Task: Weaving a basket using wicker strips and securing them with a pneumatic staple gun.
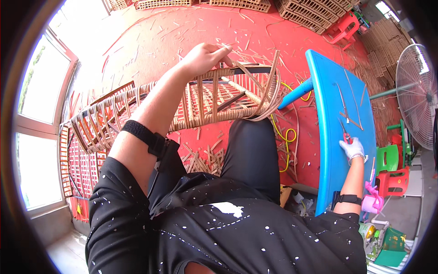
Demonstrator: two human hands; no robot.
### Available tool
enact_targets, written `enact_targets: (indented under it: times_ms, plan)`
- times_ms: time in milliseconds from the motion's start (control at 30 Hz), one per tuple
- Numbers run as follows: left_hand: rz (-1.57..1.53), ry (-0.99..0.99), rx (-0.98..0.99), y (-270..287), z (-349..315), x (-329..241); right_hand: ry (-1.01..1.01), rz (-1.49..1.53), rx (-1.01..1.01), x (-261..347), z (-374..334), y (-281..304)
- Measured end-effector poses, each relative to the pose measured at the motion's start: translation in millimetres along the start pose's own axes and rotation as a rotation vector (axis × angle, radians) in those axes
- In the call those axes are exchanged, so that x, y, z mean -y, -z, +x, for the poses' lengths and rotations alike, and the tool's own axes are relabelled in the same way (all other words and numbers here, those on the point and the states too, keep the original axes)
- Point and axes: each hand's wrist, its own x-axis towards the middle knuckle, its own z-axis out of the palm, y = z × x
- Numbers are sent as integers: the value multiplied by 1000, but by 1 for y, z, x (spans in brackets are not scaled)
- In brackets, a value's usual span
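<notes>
Across my lap lies a woven wicker frame (pixel 191 121), with tan strips wrapped round dark bars. My bare left hand (pixel 207 58) is at its far edge, fingers closed around a loose tan wicker strip (pixel 242 69); the fingertips are partly hidden. Several strip ends (pixel 275 68) stick up at the frame's right end. On the blue table to my right, my right hand (pixel 352 150), in a white glove, is closed over a red-handled scissors-like tool (pixel 346 137) that points away from me. Just beyond it lies a thin pointed tool (pixel 344 109).
The blue table (pixel 319 132) stands close on my right. Strip scraps (pixel 207 157) litter the red floor (pixel 182 27), crossed by a yellow hose (pixel 286 137). A large fan (pixel 417 96) and green and red stools (pixel 388 158) stand beyond the table. Glass doors (pixel 41 118) are at left.
</notes>
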Motion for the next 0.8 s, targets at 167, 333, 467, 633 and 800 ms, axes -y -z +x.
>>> enact_targets:
  times_ms: [167, 333, 467, 633, 800]
  plan:
    - [69, 46, 1, 2, -3, -4, 335, 256, -391, 38, -26, -6]
    - [90, 61, -14, 2, -5, -8, 1067, 684, -428, 158, -98, 23]
    - [100, 78, -31, 1, -6, -8, 1235, 688, -260, 233, -156, 30]
    - [150, 81, -35, 1, -7, -10, 1242, 731, -150, 263, -166, 27]
    - [136, 105, -5, 1, -7, -11, 1209, 781, -54, 260, -157, 16]
